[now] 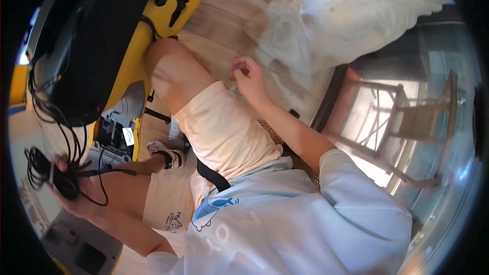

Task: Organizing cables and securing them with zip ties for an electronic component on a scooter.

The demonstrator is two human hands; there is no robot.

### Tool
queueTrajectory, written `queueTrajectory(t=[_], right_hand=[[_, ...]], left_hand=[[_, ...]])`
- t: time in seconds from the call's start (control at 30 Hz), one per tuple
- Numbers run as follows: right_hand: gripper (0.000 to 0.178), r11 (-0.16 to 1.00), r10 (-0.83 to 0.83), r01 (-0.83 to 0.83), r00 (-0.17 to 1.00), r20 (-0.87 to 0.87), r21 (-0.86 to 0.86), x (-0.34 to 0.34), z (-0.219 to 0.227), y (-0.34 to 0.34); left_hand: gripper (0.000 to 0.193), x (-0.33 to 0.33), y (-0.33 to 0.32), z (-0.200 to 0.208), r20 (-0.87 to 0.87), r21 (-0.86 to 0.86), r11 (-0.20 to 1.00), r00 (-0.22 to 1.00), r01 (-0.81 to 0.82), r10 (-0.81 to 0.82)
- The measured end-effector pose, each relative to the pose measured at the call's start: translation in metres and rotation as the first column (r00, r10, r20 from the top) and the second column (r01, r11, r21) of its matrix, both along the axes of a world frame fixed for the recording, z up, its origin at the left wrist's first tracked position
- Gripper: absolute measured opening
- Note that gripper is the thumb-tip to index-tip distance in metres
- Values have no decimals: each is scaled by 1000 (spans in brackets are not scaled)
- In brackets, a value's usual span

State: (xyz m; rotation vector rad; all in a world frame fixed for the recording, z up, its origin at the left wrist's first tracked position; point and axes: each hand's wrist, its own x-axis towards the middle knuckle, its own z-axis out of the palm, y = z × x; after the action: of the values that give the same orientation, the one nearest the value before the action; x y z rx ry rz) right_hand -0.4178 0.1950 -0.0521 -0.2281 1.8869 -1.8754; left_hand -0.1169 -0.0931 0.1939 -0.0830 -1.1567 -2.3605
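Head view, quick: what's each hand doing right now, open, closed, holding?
Left hand: closed around a bundle of black cables.
Right hand: partly open, fingers loosely curled, nothing visible in it.

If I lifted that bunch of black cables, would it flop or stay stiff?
The cables would probably flop, since they bend into loose loops at the left hand. They might tug, as several strands seem to run up to the black machine. Those loops could tangle.
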Motion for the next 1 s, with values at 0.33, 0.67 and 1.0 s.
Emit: queueTrajectory(t=[0.33,0.67,1.0], right_hand=[[18,871,-97,-194,832,546,451,37,-196,104],[20,651,322,-556,819,476,516,38,-246,148],[24,384,122,-275,961,247,881,20,-315,139]], left_hand=[[35,-10,30,15,36,-23,976,975,-217,217],[46,-79,69,8,34,-583,596,716,-552,697],[54,-29,53,-9,190,-313,609,580,-729,792]])
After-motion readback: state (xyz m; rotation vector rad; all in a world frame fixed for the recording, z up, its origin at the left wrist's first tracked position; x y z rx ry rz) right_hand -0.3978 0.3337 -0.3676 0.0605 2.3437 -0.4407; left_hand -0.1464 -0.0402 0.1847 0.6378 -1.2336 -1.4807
